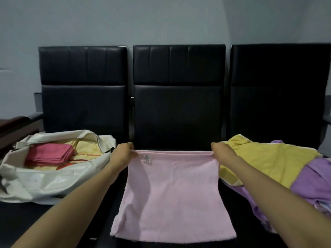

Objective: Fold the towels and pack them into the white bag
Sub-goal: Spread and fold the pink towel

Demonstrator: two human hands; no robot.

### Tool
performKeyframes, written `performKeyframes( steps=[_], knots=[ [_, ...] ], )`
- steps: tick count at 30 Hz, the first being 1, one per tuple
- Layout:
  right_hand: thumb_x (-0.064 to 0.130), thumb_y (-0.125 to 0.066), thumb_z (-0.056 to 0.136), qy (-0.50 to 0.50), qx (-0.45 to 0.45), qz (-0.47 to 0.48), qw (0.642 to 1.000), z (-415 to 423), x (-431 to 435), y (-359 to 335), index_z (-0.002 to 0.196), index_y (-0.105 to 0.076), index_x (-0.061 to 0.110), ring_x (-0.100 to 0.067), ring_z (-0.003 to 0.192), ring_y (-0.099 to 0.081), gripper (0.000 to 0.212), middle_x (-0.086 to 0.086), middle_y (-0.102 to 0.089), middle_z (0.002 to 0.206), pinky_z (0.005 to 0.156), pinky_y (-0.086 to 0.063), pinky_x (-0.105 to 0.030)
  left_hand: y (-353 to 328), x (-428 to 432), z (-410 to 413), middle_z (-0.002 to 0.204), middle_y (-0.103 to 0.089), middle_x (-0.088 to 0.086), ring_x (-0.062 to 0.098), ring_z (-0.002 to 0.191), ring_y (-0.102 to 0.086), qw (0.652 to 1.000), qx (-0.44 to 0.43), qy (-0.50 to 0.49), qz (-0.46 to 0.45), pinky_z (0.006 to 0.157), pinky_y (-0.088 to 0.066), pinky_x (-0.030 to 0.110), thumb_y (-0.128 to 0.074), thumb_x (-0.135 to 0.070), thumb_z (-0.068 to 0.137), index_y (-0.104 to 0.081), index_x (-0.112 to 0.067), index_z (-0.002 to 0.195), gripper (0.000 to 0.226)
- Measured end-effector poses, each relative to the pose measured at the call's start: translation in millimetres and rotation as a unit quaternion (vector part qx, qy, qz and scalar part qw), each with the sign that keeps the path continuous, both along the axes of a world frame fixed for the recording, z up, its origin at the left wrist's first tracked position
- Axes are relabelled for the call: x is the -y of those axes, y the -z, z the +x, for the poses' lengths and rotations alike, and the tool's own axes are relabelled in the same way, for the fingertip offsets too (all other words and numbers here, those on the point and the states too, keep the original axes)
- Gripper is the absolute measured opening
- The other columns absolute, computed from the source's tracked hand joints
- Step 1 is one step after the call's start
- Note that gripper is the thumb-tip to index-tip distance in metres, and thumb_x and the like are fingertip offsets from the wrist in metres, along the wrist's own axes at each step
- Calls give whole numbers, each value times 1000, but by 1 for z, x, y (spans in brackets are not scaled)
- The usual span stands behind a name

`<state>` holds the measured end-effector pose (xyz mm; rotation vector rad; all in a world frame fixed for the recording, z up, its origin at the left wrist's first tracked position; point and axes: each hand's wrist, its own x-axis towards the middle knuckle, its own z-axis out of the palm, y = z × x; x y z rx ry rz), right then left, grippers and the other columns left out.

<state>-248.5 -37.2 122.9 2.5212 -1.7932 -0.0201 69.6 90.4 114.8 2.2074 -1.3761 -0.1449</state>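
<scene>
Pinching seemingly doubled, fluffy pink towel (172, 194)

You seem to be in a waiting area or office lobby, not a home. In front of you a row of three linked black padded seats (179, 104) stands with its tall backs against a bare, pale grey wall (161, 20). A dark armrest (35, 116) closes the row's left end, beside a reddish-brown surface (12, 122).
</scene>
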Motion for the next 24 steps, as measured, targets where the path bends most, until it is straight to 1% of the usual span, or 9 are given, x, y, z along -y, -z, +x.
performKeyframes(
  steps=[3, 5, 8, 10, 12, 14, 18, 21, 24],
  knots=[
    [1, -50, 90, 24, 40, -47, 998, -12, -24, -40, 92, -52, 12, -22, 74, -52, 12, -3, -51, 79, 60, -45, -30, -34, -18, -5, 71, -64, 9, 25, 59, -65, 997, -52, -6, -50, 55, -53, 34, -57, -4, 86, -59, -10, 80, 9],
    [1, -49, 89, 46, 105, -68, 991, -20, -39, -63, 92, -52, 11, -25, 77, -56, 11, -9, -58, 88, 66, -51, -35, -54, -30, -8, 79, -68, 14, 27, 67, -68, 992, -82, -13, -95, 65, -58, 41, -57, -1, 87, -60, -8, 85, 8],
    [3, -41, 93, 55, 246, -112, 961, -28, -64, -99, 90, -50, 8, -27, 78, -56, 11, -11, -57, 88, 61, -46, -33, -90, -50, -19, 88, -65, 12, 23, 77, -60, 977, -88, -19, -192, 65, -48, 36, -56, -4, 90, -56, -7, 87, 4],
    [6, -44, 96, 43, 309, -177, 934, -33, -82, -124, 89, -48, 10, -22, 74, -53, 9, -9, -55, 88, 53, -36, -28, -115, -67, -32, 89, -59, 9, 20, 77, -53, 963, -88, -6, -254, 64, -39, 30, -48, -4, 95, -52, -7, 91, 5],
    [9, -48, 97, 11, 350, -240, 906, -38, -98, -144, 88, -47, 12, -18, 72, -50, 9, -6, -53, 91, 51, -32, -24, -135, -84, -42, 90, -55, 6, 20, 80, -52, 948, -86, 8, -308, 65, -37, 28, -45, -5, 96, -50, -7, 94, 5],
    [11, -48, 98, -20, 364, -267, 892, -43, -111, -155, 89, -47, 13, -18, 73, -51, 9, -5, -52, 92, 53, -34, -24, -144, -98, -45, 93, -55, 6, 20, 82, -52, 943, -86, 14, -321, 65, -37, 27, -47, -7, 96, -50, -7, 96, 3],
    [12, -49, 97, -22, 292, -222, 930, -51, -136, -158, 90, -50, 12, -21, 79, -55, 7, -8, -56, 94, 63, -43, -30, -141, -121, -43, 96, -56, 11, 22, 83, -53, 966, -63, 8, -252, 68, -40, 32, -49, -7, 97, -49, -8, 96, 2],
    [14, -50, 98, -18, 301, -229, 925, -56, -148, -157, 91, -49, 13, -21, 78, -56, 7, -7, -57, 92, 64, -44, -31, -141, -132, -42, 96, -58, 11, 23, 83, -54, 958, -74, -6, -276, 70, -43, 34, -46, -7, 98, -51, -7, 96, 6],
    [16, -49, 99, -4, 304, -258, 917, -60, -156, -163, 93, -50, 14, -20, 74, -56, 6, -7, -58, 89, 60, -42, -29, -151, -139, -40, 99, -63, 12, 26, 87, -59, 949, -75, -6, -307, 78, -52, 42, -47, -8, 97, -57, -6, 100, 11]
  ],
)
